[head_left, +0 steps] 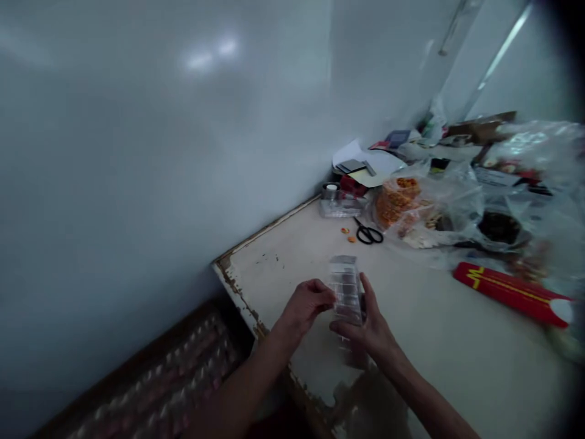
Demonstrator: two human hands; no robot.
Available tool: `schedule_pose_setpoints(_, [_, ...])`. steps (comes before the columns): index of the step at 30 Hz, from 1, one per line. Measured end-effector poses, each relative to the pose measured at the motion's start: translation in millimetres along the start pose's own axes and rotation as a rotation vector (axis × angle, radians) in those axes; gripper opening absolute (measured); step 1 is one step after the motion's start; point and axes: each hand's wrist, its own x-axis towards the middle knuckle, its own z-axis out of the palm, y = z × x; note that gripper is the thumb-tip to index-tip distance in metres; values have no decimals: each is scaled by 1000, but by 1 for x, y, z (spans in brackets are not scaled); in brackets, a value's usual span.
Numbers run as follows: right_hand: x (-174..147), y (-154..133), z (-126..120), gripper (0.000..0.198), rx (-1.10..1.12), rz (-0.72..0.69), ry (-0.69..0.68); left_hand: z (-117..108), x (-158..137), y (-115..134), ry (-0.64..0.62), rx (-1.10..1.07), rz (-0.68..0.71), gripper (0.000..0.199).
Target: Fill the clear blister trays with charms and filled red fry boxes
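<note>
A clear plastic compartment box [346, 286], divided by several cross ribs, is held up over the near corner of the table. My right hand [368, 326] grips it from the right, thumb across the lower end and fingers along the side. My left hand [311, 300] is closed in a pinch against the box's left edge; whatever lies between those fingertips is too small to make out. Below the box shows a blurred, darker ribbed part, and I cannot tell whether it is a second piece. Black scissors [368, 234] lie beyond the hands, beside small orange pieces [351, 239].
The white table [425, 317] has a chipped edge against a pale wall. Plastic bags hold orange pieces [395, 204] and dark pieces [499, 227]. A red package [507, 291] lies at right. Another clear box [340, 208], a tape roll [329, 191] and papers [381, 161] stand farther back.
</note>
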Motion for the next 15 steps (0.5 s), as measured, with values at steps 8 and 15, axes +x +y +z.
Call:
schedule_pose_setpoints(8, [17,-7,24,70,387,305,21,-145,52,142,244,473,10,39])
schedule_pose_setpoints(15, [3,-5,40,74,313,362,-88,-176,84,175,383,770,161,35])
